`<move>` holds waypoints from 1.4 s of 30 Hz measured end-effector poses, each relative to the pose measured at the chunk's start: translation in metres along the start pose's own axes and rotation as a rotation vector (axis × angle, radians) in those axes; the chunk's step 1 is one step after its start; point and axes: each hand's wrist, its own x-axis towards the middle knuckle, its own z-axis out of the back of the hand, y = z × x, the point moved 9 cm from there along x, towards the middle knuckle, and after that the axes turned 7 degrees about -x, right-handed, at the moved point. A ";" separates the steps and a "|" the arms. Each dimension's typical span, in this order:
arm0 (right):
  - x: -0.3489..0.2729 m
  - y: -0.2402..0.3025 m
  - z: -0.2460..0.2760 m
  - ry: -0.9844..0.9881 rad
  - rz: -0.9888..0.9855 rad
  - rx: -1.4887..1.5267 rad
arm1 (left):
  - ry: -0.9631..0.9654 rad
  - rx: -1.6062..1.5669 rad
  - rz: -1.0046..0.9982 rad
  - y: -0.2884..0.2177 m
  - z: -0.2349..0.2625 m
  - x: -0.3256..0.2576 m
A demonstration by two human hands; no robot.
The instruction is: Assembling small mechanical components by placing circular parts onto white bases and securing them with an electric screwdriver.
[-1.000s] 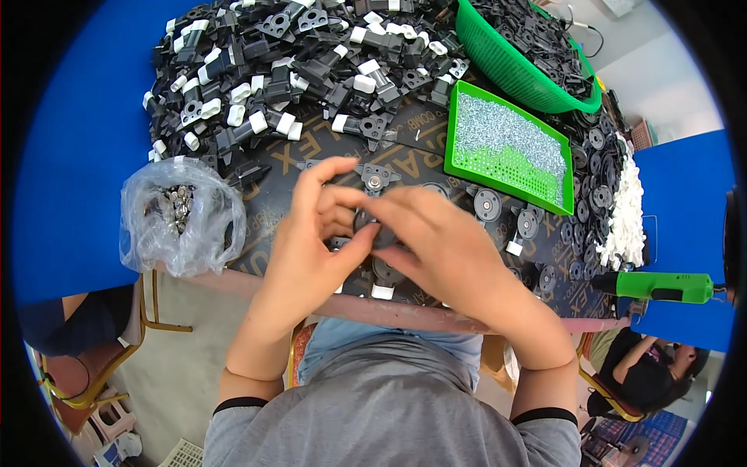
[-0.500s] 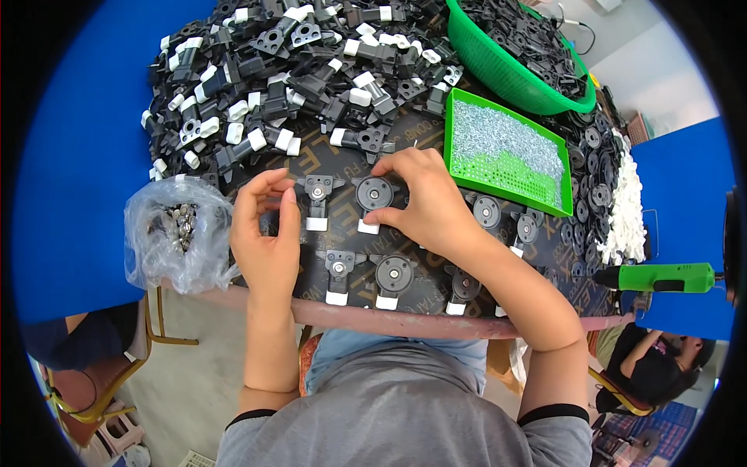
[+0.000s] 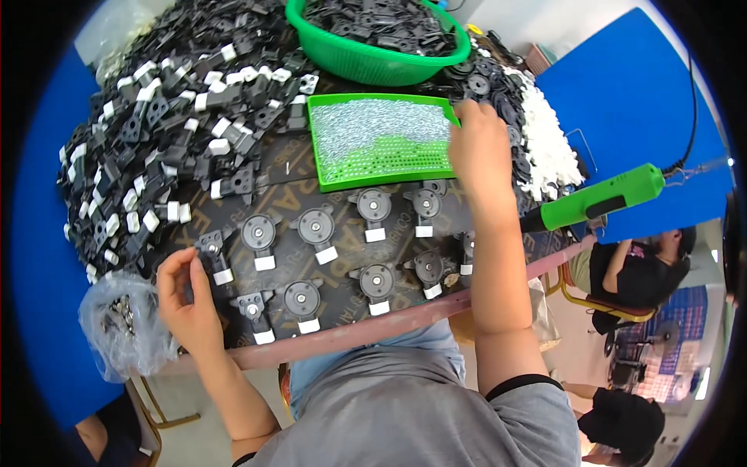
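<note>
My left hand (image 3: 191, 300) has its thumb and fingers curved and apart, holding nothing, beside a black bracket (image 3: 212, 247) with a white end. My right hand (image 3: 482, 152) is at the right edge of a green tray (image 3: 331, 186) of small silvery pieces. Its fingertips point down, and whatever they touch is hidden. Two rows of black brackets lie between my arms, most topped with a round black disc (image 3: 317, 225). The leftmost bracket in each row has no disc, the nearer one being a bracket (image 3: 253, 307) close to the table edge.
A large heap of black brackets (image 3: 175, 128) with white ends covers the left. Behind the tray stands a green basket (image 3: 373, 70) of black parts. Loose discs (image 3: 477, 84) and white pieces (image 3: 545, 140) lie right, near a green electric screwdriver (image 3: 615, 198). A plastic bag (image 3: 128, 335) holds metal parts.
My right hand has let go of a disc on a back-row bracket and moved right, past the tray. My left hand stays near the leftmost brackets. The view has swung right.
</note>
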 end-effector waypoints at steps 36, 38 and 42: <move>-0.112 0.184 0.037 0.646 0.273 1.745 | 0.146 0.042 -0.546 -0.089 -0.030 -0.042; -0.121 0.191 0.035 0.833 0.221 1.677 | 0.142 0.212 -0.678 -0.094 -0.024 -0.051; -0.127 0.211 0.008 1.010 0.058 1.540 | 0.186 0.309 -0.779 -0.095 -0.025 -0.056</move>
